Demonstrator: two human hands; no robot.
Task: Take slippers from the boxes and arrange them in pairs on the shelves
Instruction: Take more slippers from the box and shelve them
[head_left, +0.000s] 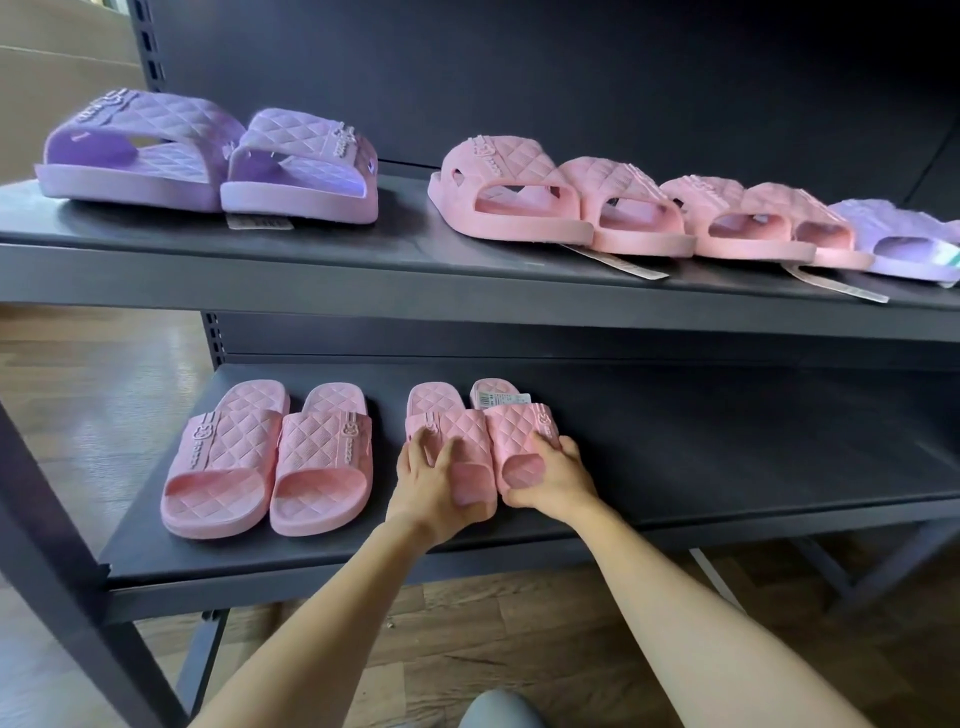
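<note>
Two toes are gripped, left slipper (460, 434) by left hand (434, 486), right slipper (519, 431) by right hand (553, 480); fronts to be levelled with the neighbouring pair (234, 452), sides seemingly touching.

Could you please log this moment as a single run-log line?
step: placing pink slipper pair on lower shelf | left hand: holds one slipper's toe | right hand: holds the other's toe | beside: second pink pair, apart

A: Lower shelf (727, 457): one pink quilted pair (270, 467) at left, second pink pair (519, 421) beside it, soles flat, toes out.
B: Upper shelf (363, 244): lilac pair (208, 156), two pink pairs (618, 208), a lilac slipper (904, 244).
</note>
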